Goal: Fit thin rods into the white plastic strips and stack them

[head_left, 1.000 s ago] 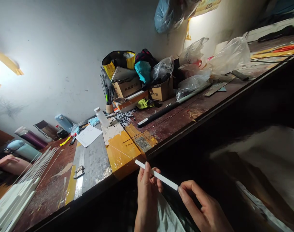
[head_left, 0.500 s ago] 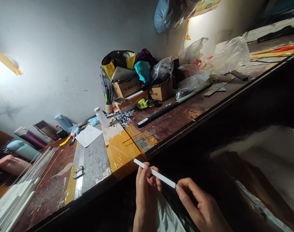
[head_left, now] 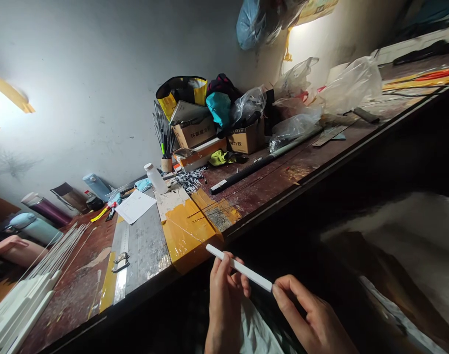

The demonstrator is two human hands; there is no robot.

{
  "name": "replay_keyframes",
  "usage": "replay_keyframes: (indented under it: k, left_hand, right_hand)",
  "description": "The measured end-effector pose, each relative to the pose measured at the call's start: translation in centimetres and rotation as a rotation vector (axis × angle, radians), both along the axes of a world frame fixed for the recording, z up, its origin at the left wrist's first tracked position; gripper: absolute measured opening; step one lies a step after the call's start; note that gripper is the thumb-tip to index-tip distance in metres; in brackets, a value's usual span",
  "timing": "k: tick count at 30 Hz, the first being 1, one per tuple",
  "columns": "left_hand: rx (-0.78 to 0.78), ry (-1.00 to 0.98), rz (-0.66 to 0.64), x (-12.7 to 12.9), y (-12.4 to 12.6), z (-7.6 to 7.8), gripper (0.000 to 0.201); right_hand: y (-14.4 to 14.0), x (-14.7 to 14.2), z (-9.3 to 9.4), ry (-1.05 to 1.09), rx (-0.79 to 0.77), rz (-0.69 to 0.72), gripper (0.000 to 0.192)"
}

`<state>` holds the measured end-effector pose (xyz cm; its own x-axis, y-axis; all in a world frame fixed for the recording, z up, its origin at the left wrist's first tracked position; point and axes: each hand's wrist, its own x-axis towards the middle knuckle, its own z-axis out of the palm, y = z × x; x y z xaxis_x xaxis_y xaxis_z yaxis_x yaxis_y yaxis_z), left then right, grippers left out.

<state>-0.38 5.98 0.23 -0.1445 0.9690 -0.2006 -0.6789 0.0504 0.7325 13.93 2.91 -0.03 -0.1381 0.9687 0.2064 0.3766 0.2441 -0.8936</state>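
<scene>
Two bare hands hold one flat white strip (head_left: 240, 267) in front of the near edge of a cluttered workbench (head_left: 268, 184), below the level of its top. The left hand (head_left: 226, 295) pinches the strip near its middle, thumb and fingertips closed around it, while the right hand (head_left: 313, 319) grips the strip's lower right end between thumb and forefinger. The strip slants down from upper left to lower right, its free left end just beside the bench edge where yellow tape (head_left: 185, 231) covers the wood. A pale cloth (head_left: 255, 334) lies beneath the hands. On the bench, a steel ruler (head_left: 121, 263) lies along a grey metal plate (head_left: 146, 248), with a sheet of paper (head_left: 135, 206) beyond it and a small white bottle (head_left: 156, 179) further back. A bundle of thin white rods (head_left: 58, 253) lies at the left. Cardboard boxes (head_left: 246, 138) and clear plastic bags (head_left: 349, 86) crowd the back against the wall, and a long black bar (head_left: 246, 172) lies across the middle.
</scene>
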Motion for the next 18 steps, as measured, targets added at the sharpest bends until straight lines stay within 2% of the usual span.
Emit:
replay_keyframes:
  k: [6,12,18]
  left_hand:
    - [-0.074,0.024,0.036,-0.29,0.07,-0.29,0.033]
    - [-0.045,-0.006,0.028,-0.57,0.06,0.04,0.031]
    - [-0.051,0.039,0.030,-0.46,0.76,0.29,0.039]
  right_hand:
    - [0.11,0.22,-0.26,0.017,0.045,0.097,0.020]
    - [0.04,0.17,-0.54,-0.021,0.034,0.038,0.024]
    - [0.32,0.29,-0.23,0.029,0.037,0.065,0.018]
